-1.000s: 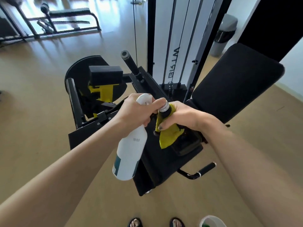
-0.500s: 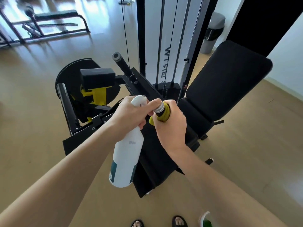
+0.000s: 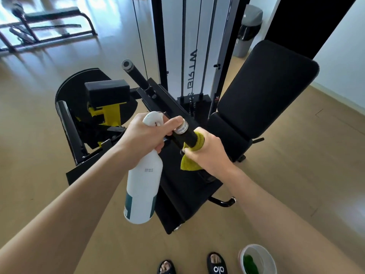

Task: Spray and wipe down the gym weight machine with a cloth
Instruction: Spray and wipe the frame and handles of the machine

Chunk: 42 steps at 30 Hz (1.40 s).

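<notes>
A black weight machine with a padded seat (image 3: 189, 186) and backrest (image 3: 266, 91) stands in front of me. My left hand (image 3: 146, 135) grips the head of a white spray bottle (image 3: 143, 186), which hangs downward. My right hand (image 3: 207, 151) holds a yellow-green cloth (image 3: 189, 165) wrapped around a black handle bar (image 3: 186, 138) with a silver end cap. The left fingers touch that cap.
A second handle (image 3: 136, 76) sticks up behind my hands. Yellow adjuster parts (image 3: 110, 115) sit at the left. The weight stack frame (image 3: 189, 56) rises behind. A white bucket (image 3: 256, 260) stands by my feet, a grey bin (image 3: 248, 30) at the back.
My right hand with the cloth has slid down the handle bar away from the silver cap, baring more of the black grip. The left hand and bottle stay almost still.
</notes>
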Each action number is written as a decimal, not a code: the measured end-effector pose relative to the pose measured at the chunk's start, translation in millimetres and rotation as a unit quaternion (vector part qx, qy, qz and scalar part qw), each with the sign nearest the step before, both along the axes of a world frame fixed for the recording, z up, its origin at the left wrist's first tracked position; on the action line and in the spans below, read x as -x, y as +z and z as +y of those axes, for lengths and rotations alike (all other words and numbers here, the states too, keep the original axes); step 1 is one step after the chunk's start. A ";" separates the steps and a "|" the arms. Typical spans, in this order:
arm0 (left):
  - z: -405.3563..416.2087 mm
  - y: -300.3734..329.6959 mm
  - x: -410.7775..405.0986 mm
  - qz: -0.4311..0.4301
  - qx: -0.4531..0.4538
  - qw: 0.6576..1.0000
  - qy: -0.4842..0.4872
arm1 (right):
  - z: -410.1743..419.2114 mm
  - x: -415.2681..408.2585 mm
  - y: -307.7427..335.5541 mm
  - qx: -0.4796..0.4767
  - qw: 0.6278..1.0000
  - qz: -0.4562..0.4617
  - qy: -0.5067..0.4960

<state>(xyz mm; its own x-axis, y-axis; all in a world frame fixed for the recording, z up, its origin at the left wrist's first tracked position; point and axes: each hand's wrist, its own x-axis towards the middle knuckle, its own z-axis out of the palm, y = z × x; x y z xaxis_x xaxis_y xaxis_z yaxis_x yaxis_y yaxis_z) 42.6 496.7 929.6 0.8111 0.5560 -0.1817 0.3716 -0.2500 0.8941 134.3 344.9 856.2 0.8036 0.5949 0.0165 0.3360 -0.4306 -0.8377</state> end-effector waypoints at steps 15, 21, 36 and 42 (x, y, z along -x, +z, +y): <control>-8.5 0.5 3.0 -0.004 0.002 1.000 0.023 | 18.6 8.9 19.7 -0.042 0.993 -0.111 -0.002; -8.7 0.1 5.3 -0.012 0.002 1.000 0.020 | -10.7 4.0 -21.2 0.024 0.993 -0.110 -0.038; -6.3 -5.3 4.0 -0.010 0.010 1.000 0.012 | -76.7 -6.3 -57.5 0.144 0.907 -0.391 0.058; -7.9 -5.6 4.4 -0.011 0.024 1.000 0.015 | -63.6 -33.2 -24.9 0.061 0.988 -0.127 -0.065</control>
